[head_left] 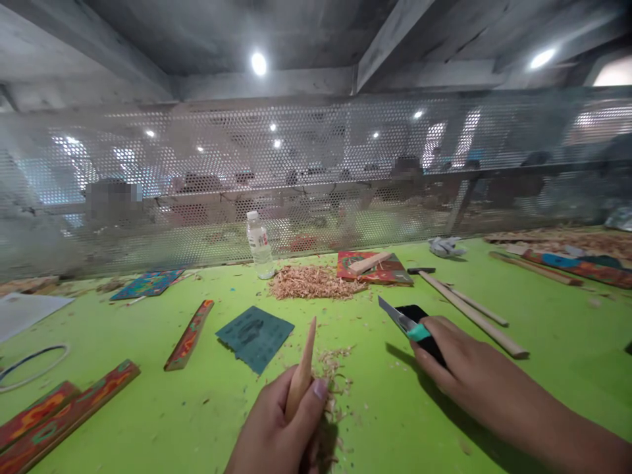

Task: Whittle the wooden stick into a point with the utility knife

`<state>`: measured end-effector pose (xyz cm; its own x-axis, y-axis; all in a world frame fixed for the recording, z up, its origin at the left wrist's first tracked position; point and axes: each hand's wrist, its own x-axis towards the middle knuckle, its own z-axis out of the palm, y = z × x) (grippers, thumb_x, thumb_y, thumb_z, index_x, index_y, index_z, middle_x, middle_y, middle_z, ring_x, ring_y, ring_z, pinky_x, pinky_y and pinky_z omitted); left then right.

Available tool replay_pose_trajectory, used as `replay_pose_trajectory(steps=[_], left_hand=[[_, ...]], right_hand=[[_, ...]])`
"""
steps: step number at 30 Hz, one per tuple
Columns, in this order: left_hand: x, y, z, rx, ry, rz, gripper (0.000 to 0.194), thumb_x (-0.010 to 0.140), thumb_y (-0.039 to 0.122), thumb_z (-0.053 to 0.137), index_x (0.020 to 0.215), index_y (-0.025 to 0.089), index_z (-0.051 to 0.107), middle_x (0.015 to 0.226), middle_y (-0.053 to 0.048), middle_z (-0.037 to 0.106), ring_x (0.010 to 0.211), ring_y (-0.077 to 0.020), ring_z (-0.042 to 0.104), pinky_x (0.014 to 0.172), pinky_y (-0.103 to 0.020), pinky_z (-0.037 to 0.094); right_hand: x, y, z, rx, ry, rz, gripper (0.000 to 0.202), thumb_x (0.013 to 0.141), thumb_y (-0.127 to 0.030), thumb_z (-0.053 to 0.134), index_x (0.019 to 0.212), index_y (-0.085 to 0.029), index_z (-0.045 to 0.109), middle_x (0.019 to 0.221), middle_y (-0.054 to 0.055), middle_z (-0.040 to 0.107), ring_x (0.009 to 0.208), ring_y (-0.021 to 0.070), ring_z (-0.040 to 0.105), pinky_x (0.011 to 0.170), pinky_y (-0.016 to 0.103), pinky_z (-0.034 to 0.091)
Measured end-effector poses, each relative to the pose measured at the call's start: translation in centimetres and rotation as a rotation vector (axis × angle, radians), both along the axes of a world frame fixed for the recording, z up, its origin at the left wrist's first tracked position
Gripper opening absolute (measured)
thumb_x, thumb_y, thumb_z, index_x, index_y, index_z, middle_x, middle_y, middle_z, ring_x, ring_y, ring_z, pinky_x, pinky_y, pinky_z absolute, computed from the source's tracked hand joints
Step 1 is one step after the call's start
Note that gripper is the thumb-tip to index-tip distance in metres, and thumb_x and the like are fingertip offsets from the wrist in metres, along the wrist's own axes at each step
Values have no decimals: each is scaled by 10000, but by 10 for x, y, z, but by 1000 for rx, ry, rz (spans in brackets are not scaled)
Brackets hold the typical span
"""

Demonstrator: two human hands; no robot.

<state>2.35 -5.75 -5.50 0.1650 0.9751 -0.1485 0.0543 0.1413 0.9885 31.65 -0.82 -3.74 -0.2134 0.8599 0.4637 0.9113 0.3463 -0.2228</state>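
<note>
Near the bottom centre, my left hand (281,421) is closed round a pointed wooden stick (302,378), its tapered tip upward. On the right, my right hand (457,352) grips a utility knife (419,331) with a teal and black handle; its blade is out and points up and left, apart from the stick. Curled wood shavings (336,368) lie beside my left hand. A dark green sheet (255,337), perhaps sandpaper, lies flat to the left of the stick. Behind the knife, a black flat object (411,312) is partly hidden.
Behind are a water bottle (259,247), a shavings pile (311,283) and a painted board (399,271) with a wooden piece. A hammer (469,313) and thin stick lie right. Painted strips (190,336) lie left on the green table (162,421). A perforated screen (316,164) stands behind.
</note>
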Motion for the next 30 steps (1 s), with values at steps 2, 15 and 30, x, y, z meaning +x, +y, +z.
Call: replay_pose_trajectory(steps=[2,15,30], left_hand=[[-1,-2,3,-16,-10,-11,600,848,836,638,836,245,535,516,102,442,356,-74,352,366,-200,306],[-9,-4,29,120,-4,41,453,890,546,713,1207,222,704,1171,-126,749,1112,-321,637,1039,-404,488],[-9,-7,27,144,32,94,380,957,615,671,1080,260,731,1046,-65,724,1049,-249,627,924,-271,496]], right_hand=[[-9,-7,6,-125,38,63,245,987,-411,435,1028,-218,580,988,158,736,758,314,731,618,419,531],[-104,-32,19,-428,141,403,162,896,-264,579,1047,-204,584,979,111,745,838,279,655,716,357,404],[-66,-8,3,-171,-65,173,63,933,-178,531,984,-212,544,790,64,676,621,240,618,571,324,341]])
